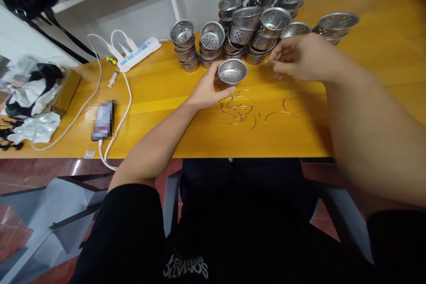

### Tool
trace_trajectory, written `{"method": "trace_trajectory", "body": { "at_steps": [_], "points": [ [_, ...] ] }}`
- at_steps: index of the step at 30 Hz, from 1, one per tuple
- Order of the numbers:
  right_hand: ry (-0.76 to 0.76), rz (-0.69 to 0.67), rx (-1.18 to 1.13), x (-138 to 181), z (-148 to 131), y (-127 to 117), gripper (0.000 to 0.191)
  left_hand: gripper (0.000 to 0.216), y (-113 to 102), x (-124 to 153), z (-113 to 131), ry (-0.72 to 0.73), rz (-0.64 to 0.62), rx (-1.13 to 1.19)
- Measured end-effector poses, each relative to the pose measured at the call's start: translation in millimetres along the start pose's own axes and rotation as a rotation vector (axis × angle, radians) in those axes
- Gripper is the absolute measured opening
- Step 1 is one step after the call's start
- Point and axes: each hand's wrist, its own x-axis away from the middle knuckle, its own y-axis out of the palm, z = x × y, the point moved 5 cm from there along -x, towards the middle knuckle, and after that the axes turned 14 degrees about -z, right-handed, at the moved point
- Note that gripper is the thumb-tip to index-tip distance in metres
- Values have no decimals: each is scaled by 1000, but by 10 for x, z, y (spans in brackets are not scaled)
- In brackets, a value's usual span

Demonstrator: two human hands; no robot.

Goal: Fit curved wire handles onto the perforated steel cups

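My left hand (208, 88) is wrapped round the side of a small perforated metal cup (233, 73), thumb at its front and fingers behind. The cup stands upright near the table's middle, its mouth facing up. To its right, my right hand (296, 57) hovers over the table with thumb and fingers drawn together. A thin sliver shows by those fingertips, too small to name. Several thin curved metal wires (242, 106) lie in a loose pile just in front of the cup. Farther right rests another curved wire (281, 112), close to a similar one.
Stacks of perforated metal cups (212, 36) line the back of the table (159, 111), with more cups (337, 24) at the right. On the left are a white power strip (141, 54) with cables, a syringe (113, 78), a blurred phone (104, 120) and plastic bags (36, 128).
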Motion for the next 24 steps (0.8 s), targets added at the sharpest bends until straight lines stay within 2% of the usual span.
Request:
{"method": "trace_trajectory", "body": {
  "at_steps": [4,7,12,17,24],
  "points": [
    [-152,212,-155,8,-84,-17,24,97,-11,10,34,20,11,-8],
    [-234,291,-181,-22,-102,-7,35,95,-18,14,83,32,20,-39],
    [-242,258,-231,-110,-126,127,27,95,-74,6,71,25,72,-187],
    [-244,253,-265,-182,-163,254,24,100,-68,-3,-91,44,93,-290],
    [-274,258,-299,-225,-154,301,33,111,-12,-12,-102,117,49,-314]
  ]
}}
